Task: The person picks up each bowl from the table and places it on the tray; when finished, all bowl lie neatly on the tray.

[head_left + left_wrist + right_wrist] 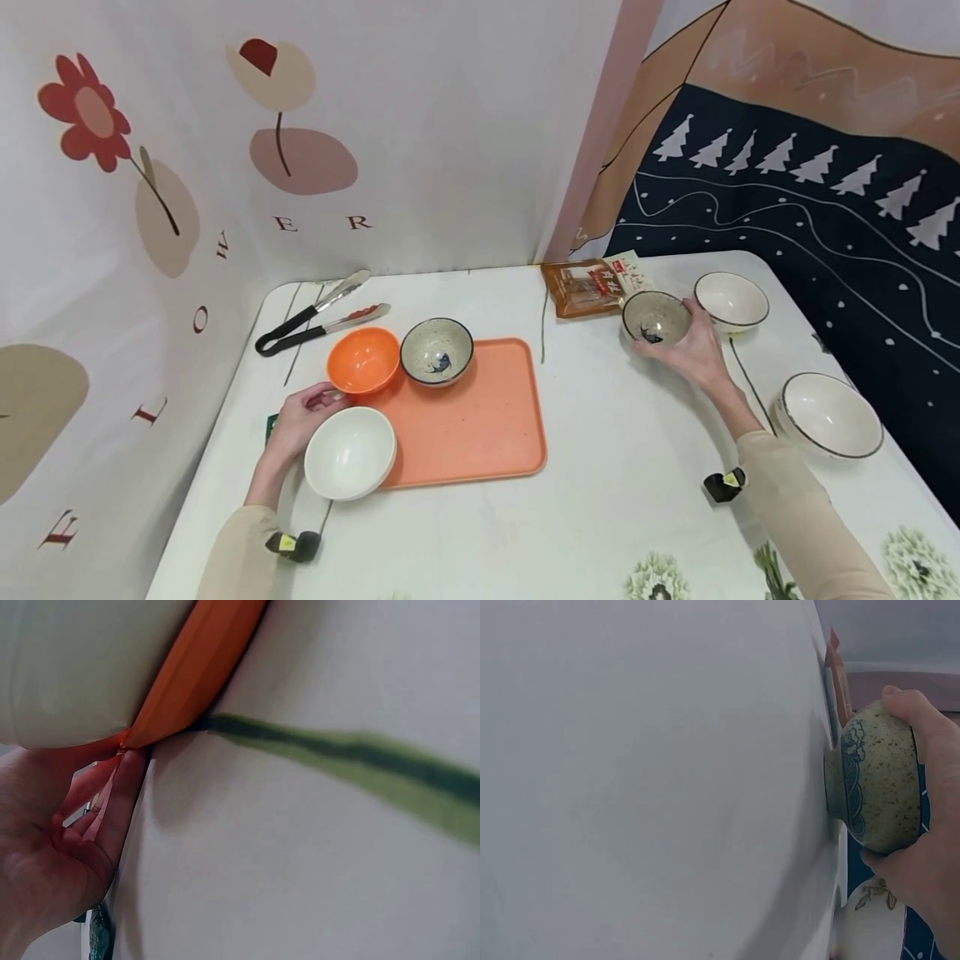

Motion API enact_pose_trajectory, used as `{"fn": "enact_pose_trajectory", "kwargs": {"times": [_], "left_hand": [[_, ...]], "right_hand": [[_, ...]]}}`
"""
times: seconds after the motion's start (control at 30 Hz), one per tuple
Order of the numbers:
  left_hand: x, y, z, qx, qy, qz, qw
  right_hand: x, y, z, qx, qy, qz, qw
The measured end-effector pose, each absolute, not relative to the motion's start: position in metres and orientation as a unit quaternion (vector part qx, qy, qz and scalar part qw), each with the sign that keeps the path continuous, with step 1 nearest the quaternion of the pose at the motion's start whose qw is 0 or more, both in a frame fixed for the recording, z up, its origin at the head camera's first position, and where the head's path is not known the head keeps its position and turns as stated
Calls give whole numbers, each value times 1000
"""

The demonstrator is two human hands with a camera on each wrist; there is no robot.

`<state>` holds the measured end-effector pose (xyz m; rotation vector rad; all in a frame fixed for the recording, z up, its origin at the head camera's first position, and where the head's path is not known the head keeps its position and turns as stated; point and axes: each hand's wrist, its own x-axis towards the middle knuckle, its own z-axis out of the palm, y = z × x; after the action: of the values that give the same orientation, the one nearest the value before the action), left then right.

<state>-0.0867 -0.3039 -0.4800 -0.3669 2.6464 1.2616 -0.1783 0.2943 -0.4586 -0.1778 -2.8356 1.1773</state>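
Observation:
My left hand point(302, 419) is at the left edge of an orange tray point(480, 425), pinching its rim point(184, 690) between thumb and fingers. A white bowl point(350, 454), an orange bowl point(364, 360) and a speckled grey bowl point(437, 352) stand on the tray's left and back parts. At the back right, my right hand point(699, 350) grips a second speckled grey bowl point(651, 315) by its sides. A blue pattern rings this bowl near its foot in the right wrist view. Its foot is at or very near the table; contact cannot be made out.
Black-handled tongs point(303, 327) lie at the back left. A brown food packet point(588, 287) lies behind the gripped bowl. Two dark-rimmed white bowls, one at the back point(731, 298) and one nearer point(828, 415), stand on the right. A small green packet point(99, 934) is by my left hand.

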Motion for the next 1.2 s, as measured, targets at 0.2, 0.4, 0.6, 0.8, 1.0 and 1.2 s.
{"fn": "enact_pose_trajectory", "kwargs": {"times": [0.2, 0.4, 0.6, 0.8, 1.0, 1.2], "left_hand": [[-86, -303, -480, -125, 891, 427, 88], [-85, -302, -476, -126, 887, 435, 85], [-85, -301, -477, -128, 887, 436, 84], [-85, -301, -479, -134, 888, 431, 86], [-85, -302, -479, -136, 888, 430, 87], [-86, -302, -479, -125, 890, 432, 79]], "right_hand": [[-180, 282, -450, -49, -917, 392, 57], [-181, 260, -436, -10, -913, 402, 72], [-178, 236, -428, 18, -911, 408, 57], [-172, 214, -425, 51, -905, 419, 42], [-165, 193, -426, 76, -896, 437, 35], [-154, 177, -432, 99, -885, 454, 24]]}}
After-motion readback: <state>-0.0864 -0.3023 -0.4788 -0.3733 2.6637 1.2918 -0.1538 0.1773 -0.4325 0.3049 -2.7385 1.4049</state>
